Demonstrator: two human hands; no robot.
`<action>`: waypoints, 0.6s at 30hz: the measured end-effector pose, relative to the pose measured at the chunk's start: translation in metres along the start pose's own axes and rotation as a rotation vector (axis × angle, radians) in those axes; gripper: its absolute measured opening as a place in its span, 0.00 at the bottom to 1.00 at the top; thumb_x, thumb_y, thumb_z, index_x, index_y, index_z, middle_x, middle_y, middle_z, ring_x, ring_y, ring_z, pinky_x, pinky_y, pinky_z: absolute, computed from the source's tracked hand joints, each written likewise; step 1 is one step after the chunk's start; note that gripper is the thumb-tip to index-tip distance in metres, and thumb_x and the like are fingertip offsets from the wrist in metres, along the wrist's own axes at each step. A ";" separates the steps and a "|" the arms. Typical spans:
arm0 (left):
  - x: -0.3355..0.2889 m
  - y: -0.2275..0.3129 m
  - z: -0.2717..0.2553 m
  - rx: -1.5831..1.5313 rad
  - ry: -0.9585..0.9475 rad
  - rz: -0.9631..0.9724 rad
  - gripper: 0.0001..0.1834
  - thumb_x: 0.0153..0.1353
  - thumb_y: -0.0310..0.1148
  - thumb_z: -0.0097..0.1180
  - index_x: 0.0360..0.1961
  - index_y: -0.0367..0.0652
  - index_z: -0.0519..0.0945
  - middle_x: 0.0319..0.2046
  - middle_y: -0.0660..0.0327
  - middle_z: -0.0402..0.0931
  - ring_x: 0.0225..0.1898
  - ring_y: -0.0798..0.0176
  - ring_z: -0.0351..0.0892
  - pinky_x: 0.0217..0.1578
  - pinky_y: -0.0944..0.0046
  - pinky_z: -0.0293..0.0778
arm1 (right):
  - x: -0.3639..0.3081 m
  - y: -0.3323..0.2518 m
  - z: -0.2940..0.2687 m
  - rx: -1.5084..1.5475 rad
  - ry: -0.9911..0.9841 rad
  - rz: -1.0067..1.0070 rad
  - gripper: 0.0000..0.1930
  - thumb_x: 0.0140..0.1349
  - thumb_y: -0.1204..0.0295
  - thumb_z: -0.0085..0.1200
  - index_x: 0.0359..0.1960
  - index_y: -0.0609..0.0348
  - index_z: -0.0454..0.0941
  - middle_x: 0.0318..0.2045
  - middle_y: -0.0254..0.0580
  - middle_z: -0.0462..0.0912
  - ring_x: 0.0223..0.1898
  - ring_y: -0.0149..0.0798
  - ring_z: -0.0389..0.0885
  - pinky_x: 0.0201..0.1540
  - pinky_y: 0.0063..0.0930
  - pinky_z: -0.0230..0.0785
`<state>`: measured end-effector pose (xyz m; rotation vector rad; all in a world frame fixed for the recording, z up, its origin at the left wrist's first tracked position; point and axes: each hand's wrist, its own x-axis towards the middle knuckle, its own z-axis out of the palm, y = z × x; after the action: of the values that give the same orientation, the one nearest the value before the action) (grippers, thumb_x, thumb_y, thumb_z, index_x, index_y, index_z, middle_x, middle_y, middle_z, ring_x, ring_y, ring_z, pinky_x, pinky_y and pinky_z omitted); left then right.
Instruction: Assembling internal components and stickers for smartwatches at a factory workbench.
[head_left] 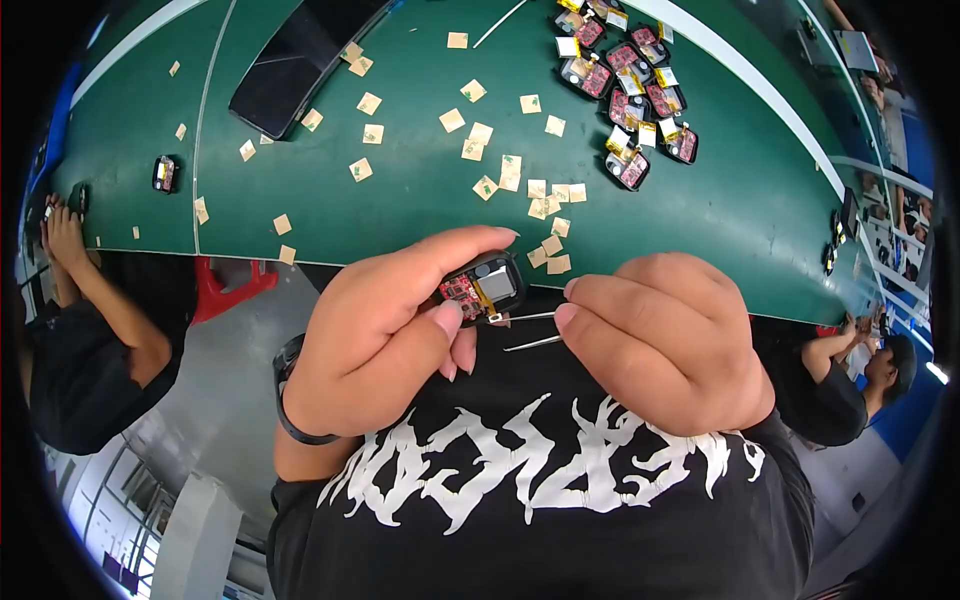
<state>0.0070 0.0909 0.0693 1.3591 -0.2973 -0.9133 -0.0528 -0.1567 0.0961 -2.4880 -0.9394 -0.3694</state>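
My left hand [385, 330] is closed around a small black device housing [510, 272], its thumb pressed at the lower edge. Inside the housing a red circuit board [462, 292] shows, next to a silvery rectangular part [496, 286] and a yellow strip. In my right hand [660, 335] is a pair of metal tweezers [535, 341], pinched between thumb and fingers. The tweezers' tips are apart; the upper one reaches a small white piece [496, 318] at the housing's lower edge. Whether it touches that piece I cannot tell.
Several similar open housings [628, 110] with red boards cluster at the far right of the green table [400, 215]. Small beige squares [480, 133] lie scattered mid-table. A black flat panel [300, 65] rests far left, near a lone housing [166, 174]. Other people [100, 330] sit either side.
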 end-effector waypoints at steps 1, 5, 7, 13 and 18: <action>-0.001 0.000 -0.001 0.029 -0.013 0.008 0.26 0.65 0.20 0.41 0.65 0.26 0.71 0.37 0.51 0.82 0.27 0.71 0.78 0.27 0.73 0.75 | -0.002 0.001 0.002 0.020 0.015 0.012 0.12 0.46 0.76 0.62 0.35 0.63 0.80 0.34 0.43 0.81 0.28 0.36 0.77 0.26 0.27 0.73; -0.002 -0.002 0.001 0.114 0.005 0.046 0.27 0.63 0.19 0.40 0.65 0.26 0.71 0.39 0.50 0.83 0.28 0.71 0.78 0.27 0.73 0.74 | -0.008 0.004 -0.002 0.143 -0.010 0.154 0.13 0.49 0.78 0.64 0.38 0.63 0.80 0.34 0.43 0.81 0.27 0.37 0.77 0.28 0.26 0.73; -0.002 -0.006 -0.002 0.125 0.026 0.055 0.26 0.64 0.20 0.41 0.65 0.26 0.72 0.42 0.49 0.83 0.28 0.71 0.78 0.27 0.73 0.74 | -0.014 0.008 -0.001 0.130 0.034 0.343 0.15 0.50 0.77 0.67 0.40 0.63 0.81 0.34 0.43 0.81 0.27 0.38 0.77 0.28 0.27 0.73; -0.007 -0.008 -0.066 0.206 0.479 0.029 0.20 0.74 0.31 0.53 0.62 0.32 0.76 0.44 0.57 0.83 0.30 0.76 0.78 0.29 0.75 0.73 | -0.057 0.037 0.024 -0.081 0.145 0.997 0.29 0.50 0.69 0.77 0.53 0.60 0.80 0.39 0.45 0.81 0.32 0.44 0.81 0.33 0.34 0.75; -0.035 -0.040 -0.174 0.244 1.072 0.162 0.18 0.73 0.35 0.59 0.57 0.33 0.81 0.37 0.64 0.83 0.33 0.76 0.80 0.35 0.77 0.72 | -0.056 0.047 0.044 -0.060 0.122 0.955 0.28 0.53 0.64 0.75 0.53 0.63 0.79 0.40 0.46 0.80 0.37 0.46 0.84 0.39 0.37 0.78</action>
<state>0.0856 0.2412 0.0020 1.8249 0.3175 0.0686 -0.0579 -0.1969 0.0209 -2.5917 0.3525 -0.2099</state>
